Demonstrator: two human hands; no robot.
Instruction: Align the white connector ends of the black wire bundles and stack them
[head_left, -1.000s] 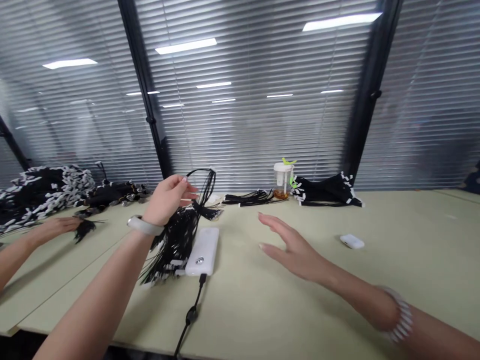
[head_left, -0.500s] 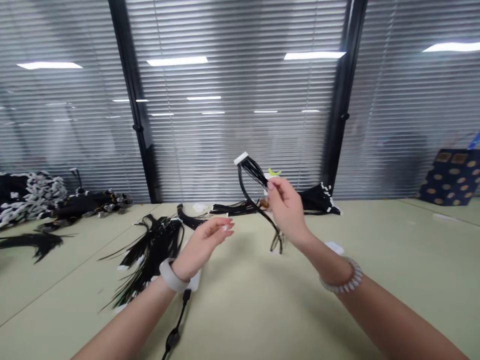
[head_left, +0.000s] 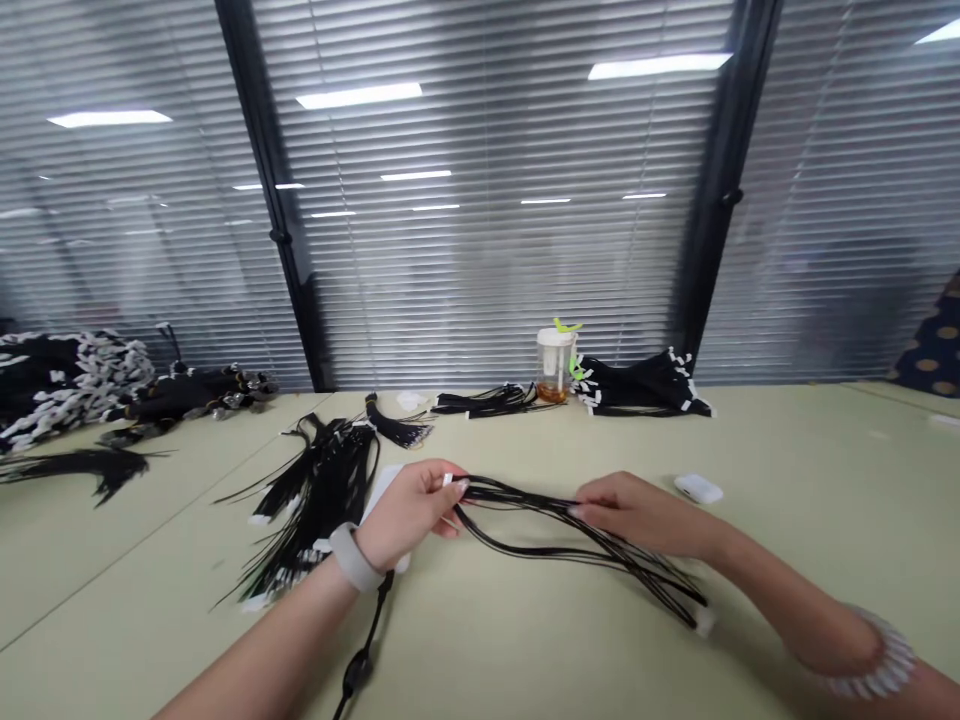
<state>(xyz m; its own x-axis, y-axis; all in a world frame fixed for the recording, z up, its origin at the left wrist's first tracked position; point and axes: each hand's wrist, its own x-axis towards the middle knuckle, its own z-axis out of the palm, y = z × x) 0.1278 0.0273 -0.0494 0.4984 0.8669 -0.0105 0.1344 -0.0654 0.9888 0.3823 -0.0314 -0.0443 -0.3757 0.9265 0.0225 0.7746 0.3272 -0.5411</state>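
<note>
A black wire harness (head_left: 525,548) stretches sideways between my two hands, just over the table. My left hand (head_left: 412,505) pinches its left end, where a white connector (head_left: 448,480) shows between thumb and fingers. Farther along, my right hand (head_left: 637,512) grips the strands between thumb and fingertips. Past that hand the wires fan out to the lower right and end in another white connector (head_left: 703,620), slightly blurred. Beside my left wrist lies a pile of black wires (head_left: 326,490) with white ends. A white object, partly hidden, sits beneath my left hand.
At the back stand a lidded cup (head_left: 553,365) with amber liquid and a bundle of black cables (head_left: 637,383). A small white case (head_left: 698,488) lies right of my right hand. More cable heaps (head_left: 82,385) fill the far left. A black cord (head_left: 364,660) runs toward me.
My right hand has come down and right with the harness, which now lies stretched out instead of raised. My left hand has closed on its white-connector end. The view has shifted slightly.
</note>
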